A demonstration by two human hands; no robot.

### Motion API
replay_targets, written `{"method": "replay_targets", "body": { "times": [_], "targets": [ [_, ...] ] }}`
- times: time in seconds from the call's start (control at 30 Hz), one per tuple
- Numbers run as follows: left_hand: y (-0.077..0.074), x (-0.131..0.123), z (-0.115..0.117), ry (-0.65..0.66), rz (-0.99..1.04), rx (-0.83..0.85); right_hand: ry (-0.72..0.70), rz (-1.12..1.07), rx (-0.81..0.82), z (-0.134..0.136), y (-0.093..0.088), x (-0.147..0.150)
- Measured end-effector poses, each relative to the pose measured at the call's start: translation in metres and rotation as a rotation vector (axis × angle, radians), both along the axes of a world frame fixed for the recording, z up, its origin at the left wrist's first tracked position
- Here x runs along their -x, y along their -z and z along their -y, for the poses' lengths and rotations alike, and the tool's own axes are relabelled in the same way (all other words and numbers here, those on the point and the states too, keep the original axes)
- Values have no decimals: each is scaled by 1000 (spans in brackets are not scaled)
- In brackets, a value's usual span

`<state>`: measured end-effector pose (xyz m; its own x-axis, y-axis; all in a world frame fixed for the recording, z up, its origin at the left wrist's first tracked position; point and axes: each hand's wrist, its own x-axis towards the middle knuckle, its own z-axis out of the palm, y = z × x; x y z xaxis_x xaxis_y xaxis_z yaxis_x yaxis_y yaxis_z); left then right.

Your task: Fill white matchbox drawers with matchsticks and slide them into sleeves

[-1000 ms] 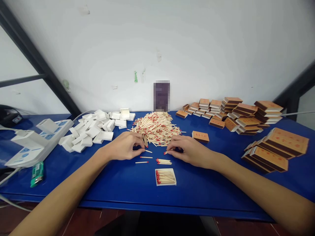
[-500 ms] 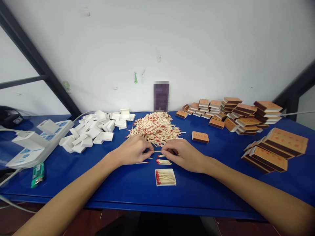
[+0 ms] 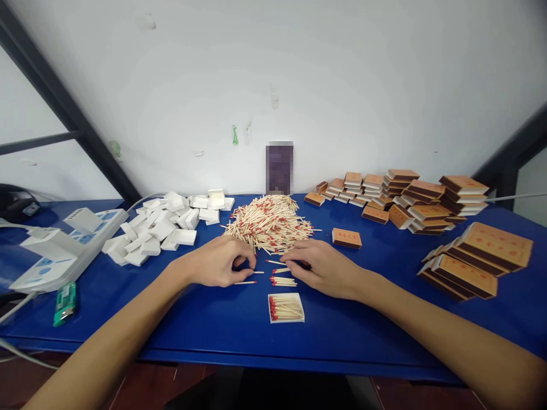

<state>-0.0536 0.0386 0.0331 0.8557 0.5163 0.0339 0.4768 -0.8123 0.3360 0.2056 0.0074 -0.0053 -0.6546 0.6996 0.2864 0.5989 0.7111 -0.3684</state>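
Note:
My right hand [image 3: 320, 265] pinches a match [image 3: 276, 262], its red head pointing left. Left of it, the thumb and fingertips of my left hand [image 3: 224, 261] are closed at the end of another match [image 3: 258, 272], whose bare stick pokes out to the right. One more loose match [image 3: 245, 282] lies just below my left hand. A small row of matches [image 3: 283, 281], red heads to the left, lies by my right fingertips. Nearer me is a white matchbox tray [image 3: 302, 320] with matches lying in it. Beyond both hands rises a large heap of matches [image 3: 273, 222].
White matchbox trays [image 3: 162, 228] are piled at the left, beside a power strip [image 3: 92, 230] and a green lighter [image 3: 65, 303]. One matchbox [image 3: 346, 238] lies right of the heap. Stacked matchboxes [image 3: 427, 208] fill the right side, with more matchboxes [image 3: 491, 250] closer in.
My left hand has let go of the match that both hands held and moved left and down to another match. My right hand keeps the first one, having shifted slightly.

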Motion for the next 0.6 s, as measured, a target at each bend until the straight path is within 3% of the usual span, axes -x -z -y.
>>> {"method": "replay_targets", "body": {
  "times": [0.13,0.27,0.6],
  "targets": [
    [4,-1,-3,4,17,-29,49,15,-17,0,0,-3],
    [5,-4,-2,-10,37,-15,-9,-6,37,3,-1,-4],
    [-6,2,6,-14,-66,115,3,-2,-15,4,-3,-5]
  ]
}}
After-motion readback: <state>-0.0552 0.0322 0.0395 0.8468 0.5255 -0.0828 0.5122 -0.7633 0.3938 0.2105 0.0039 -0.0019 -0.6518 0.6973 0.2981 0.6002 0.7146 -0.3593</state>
